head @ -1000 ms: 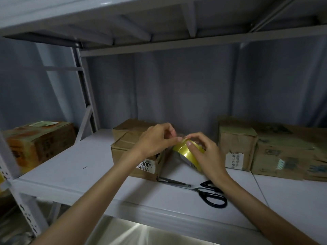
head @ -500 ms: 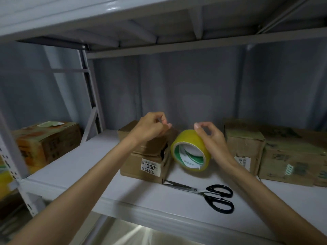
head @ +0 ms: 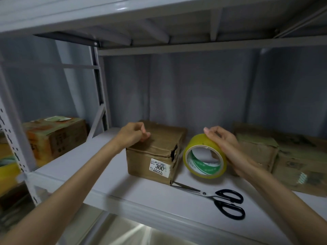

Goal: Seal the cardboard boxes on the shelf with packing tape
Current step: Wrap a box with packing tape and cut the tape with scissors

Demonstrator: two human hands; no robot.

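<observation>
Item: tape roll (head: 205, 156), yellow, upright on shelf (head: 99, 177) at 3 o'clock of small cardboard box (head: 155, 152). Likely light and stiff, film slick; best held by rim. Right hand (head: 223, 144) fingers wrapped over its top edge. Left hand (head: 132, 137) fingers curled shut, resting on box top, seemingly pinching the tape end. Scissors (head: 217, 198) at 5 o'clock.

A storeroom: grey metal racking (head: 99, 106) with a shelf (head: 99, 175) holding worn cardboard boxes (head: 155, 147).

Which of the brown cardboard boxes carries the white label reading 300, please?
The small brown cardboard box under the left hand, left of the yellow tape roll; the others show no such label.
</observation>
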